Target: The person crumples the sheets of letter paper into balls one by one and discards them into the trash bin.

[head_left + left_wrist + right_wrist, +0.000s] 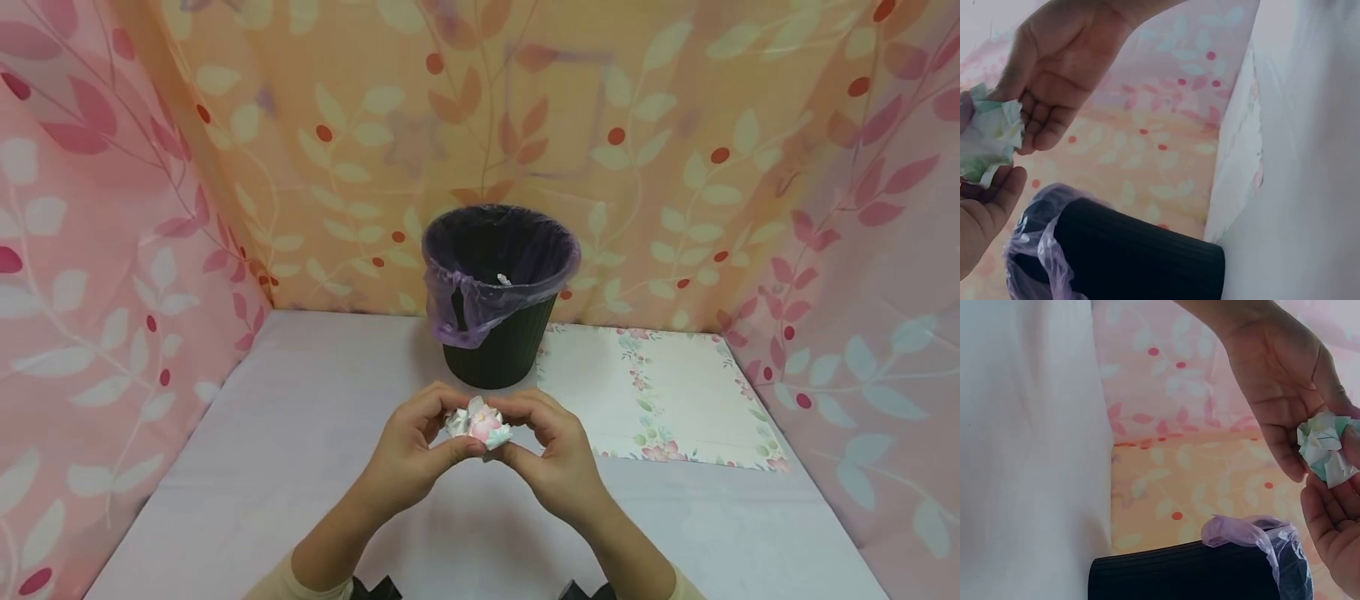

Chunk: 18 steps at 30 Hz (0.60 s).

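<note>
Hands at the near centre of a pale lilac tabletop (300, 433), seen from the head camera. The left hand (408, 454) and the right hand (551, 454) meet at the fingertips, both with curled fingers pinching a small crumpled ball of white paper printed in pink and green (480, 423). The ball is held between the two hands, above the tabletop and just in front of a black ribbed plastic waste bin (498, 350). The bin stands upright near the back of the tabletop and is lined with a translucent purple plastic bag (465, 312) folded over its rim; a small white scrap (504, 279) lies inside. A flat sheet of white paper with a floral border (667, 392) lies on the tabletop to the right of the bin, its near left corner close to the right hand. Pink and orange leaf-patterned cloth (112, 250) encloses the tabletop on three sides. In both wrist views, the paper ball sits between the fingertips of the two hands.
</note>
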Each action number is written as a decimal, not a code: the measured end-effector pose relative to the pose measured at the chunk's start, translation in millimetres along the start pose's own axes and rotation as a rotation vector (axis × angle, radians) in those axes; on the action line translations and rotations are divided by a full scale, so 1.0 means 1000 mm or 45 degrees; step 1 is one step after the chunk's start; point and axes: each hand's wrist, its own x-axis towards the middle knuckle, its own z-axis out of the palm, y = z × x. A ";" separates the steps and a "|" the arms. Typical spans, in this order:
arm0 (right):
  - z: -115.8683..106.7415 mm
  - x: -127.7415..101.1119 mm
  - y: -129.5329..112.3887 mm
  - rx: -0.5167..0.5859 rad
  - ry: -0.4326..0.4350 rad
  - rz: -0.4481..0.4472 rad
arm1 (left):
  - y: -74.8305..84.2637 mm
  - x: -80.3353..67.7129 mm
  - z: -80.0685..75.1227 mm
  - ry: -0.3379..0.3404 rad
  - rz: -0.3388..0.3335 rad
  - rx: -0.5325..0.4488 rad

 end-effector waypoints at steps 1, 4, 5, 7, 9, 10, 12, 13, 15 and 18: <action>0.000 0.000 0.000 0.016 0.007 0.001 | 0.000 0.000 0.002 0.006 0.015 0.002; 0.000 -0.002 0.001 0.091 0.015 0.021 | 0.000 -0.003 0.009 0.032 0.062 0.005; -0.001 -0.002 0.001 0.115 0.015 0.028 | 0.001 -0.003 0.011 0.040 0.078 0.006; -0.001 -0.003 0.002 0.167 0.012 0.041 | 0.002 -0.005 0.014 0.063 0.103 0.019; 0.000 -0.003 0.003 0.229 0.002 0.065 | 0.003 -0.007 0.017 0.094 0.108 0.034; 0.000 -0.003 0.004 0.275 -0.010 0.080 | 0.003 -0.007 0.018 0.111 0.104 0.037; 0.001 -0.003 0.005 0.356 -0.033 0.136 | 0.003 -0.007 0.019 0.146 0.065 0.026; 0.002 -0.002 0.005 0.395 -0.040 0.175 | 0.003 -0.007 0.019 0.164 0.039 0.011; 0.003 -0.001 0.005 0.455 -0.035 0.254 | 0.002 -0.006 0.019 0.191 -0.022 -0.020; 0.003 0.001 0.005 0.479 0.010 0.334 | 0.000 -0.004 0.017 0.197 -0.086 -0.021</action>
